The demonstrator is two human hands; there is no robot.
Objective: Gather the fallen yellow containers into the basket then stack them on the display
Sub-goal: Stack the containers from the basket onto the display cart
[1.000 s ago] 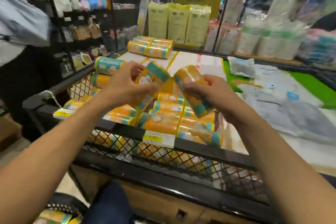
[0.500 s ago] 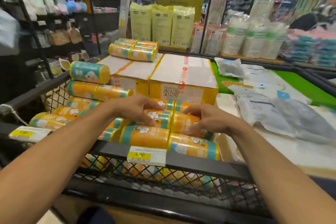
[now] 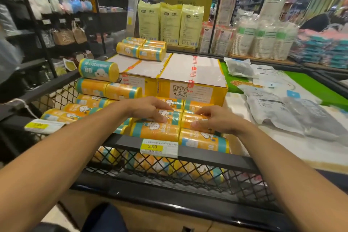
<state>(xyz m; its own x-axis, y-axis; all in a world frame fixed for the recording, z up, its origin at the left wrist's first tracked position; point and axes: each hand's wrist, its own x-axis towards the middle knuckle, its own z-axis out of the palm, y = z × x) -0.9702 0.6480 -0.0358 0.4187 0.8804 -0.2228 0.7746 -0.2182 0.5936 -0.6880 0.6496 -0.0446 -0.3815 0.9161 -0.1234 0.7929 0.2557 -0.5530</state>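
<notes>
Display bin: black frame with mesh walls, directly in front of the person. The mesh front keeps the round stock from rolling out.

Two yellow cartons stand at the back of the bin. They act as a backstop for the rows in front. A small group of containers sits on top of the left carton.

Stacked yellow containers: all lying on their sides in layers, ends facing left and right, touching one another. More are visible low down through the mesh. Lying flat and nested, each row rests in the grooves of the row under it.

Basket: not in view.

Left hand: fingers draped over the top of the left container, thumb on its near side, so the hand grips it from above. Right hand: same hold on the right container, fingers curved over the top and thumb below. The two containers lie end to end, touching, just behind the front row. Judgement: the overhand grip lets each one be seated down into its groove and squared against its neighbour; stacking step, well under way.

Price tag: clipped on the front rail, just below the front row
</notes>
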